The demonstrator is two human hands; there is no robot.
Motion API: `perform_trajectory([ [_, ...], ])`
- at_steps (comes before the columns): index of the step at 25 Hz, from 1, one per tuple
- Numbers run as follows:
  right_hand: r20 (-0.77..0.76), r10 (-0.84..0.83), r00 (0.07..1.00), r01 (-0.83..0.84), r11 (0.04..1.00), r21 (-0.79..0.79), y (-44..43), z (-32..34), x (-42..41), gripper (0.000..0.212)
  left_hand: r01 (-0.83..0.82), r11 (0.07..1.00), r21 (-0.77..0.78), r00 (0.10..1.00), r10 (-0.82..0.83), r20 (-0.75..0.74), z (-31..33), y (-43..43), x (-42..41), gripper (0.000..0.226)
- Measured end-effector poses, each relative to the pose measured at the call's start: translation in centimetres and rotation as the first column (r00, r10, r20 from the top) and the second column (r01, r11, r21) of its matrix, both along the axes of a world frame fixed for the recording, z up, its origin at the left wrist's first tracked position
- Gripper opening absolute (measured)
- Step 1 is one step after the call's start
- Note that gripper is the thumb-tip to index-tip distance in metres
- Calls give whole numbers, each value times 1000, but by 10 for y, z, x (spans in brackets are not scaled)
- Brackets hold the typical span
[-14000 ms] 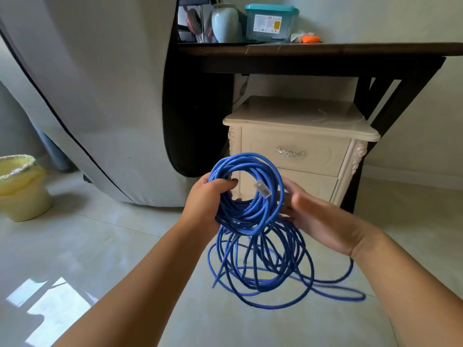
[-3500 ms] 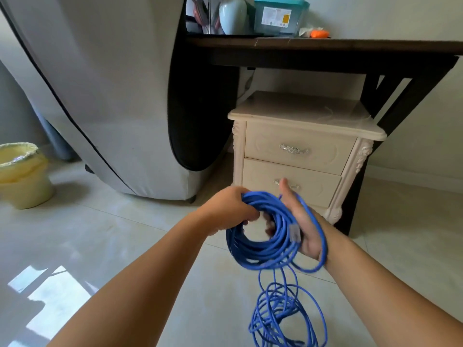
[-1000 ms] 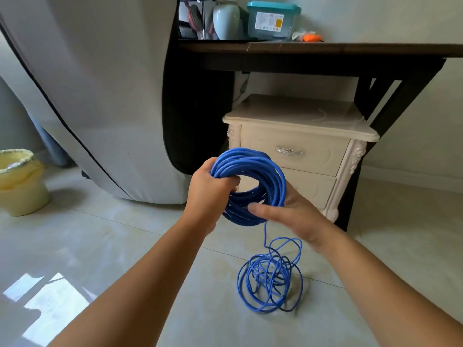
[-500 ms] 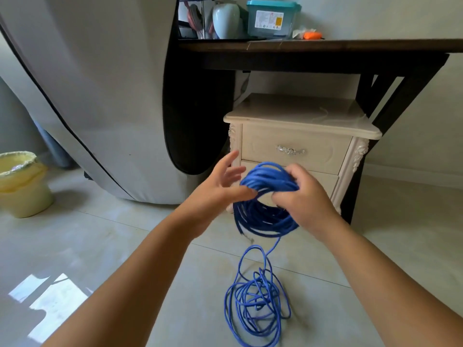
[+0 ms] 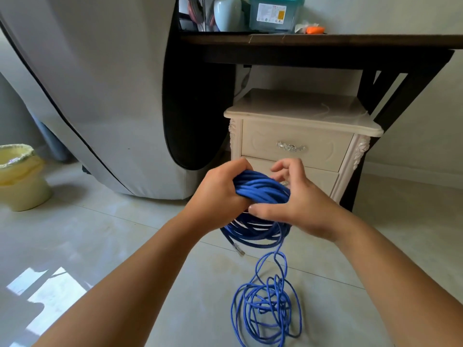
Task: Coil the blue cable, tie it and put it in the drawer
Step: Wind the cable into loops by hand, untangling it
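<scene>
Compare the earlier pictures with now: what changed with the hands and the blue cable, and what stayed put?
The left hand, open half a second ago, now grips the top of the blue cable coil. The right hand let go of the top and lays its thumb across the coil's front. The loose loops have shrunk to a small pile on the floor. The drawers stay shut.
</scene>
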State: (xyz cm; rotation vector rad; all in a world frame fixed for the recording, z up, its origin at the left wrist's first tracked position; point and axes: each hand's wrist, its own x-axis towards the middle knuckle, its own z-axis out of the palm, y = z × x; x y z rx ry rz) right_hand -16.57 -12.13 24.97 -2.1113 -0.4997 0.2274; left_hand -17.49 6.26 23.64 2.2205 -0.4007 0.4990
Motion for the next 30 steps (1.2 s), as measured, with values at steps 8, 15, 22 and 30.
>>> perform_trajectory([
  [8,-182,71,981,-54,994,96,-23,-8,15,81,-151,913,-379,986,111,-127,10,21,3,20],
  [15,-256,98,962,-36,971,236,17,-33,-4,90,-262,692,-672,958,104,-267,7,2,-1,23],
  [22,-433,-88,897,382,647,660,18,-28,8,24,-288,629,-722,856,-169,-488,-13,-24,-2,14],
  [30,132,-250,959,249,968,27,14,-25,7,21,64,915,-398,869,-247,-428,-2,10,-1,95],
])
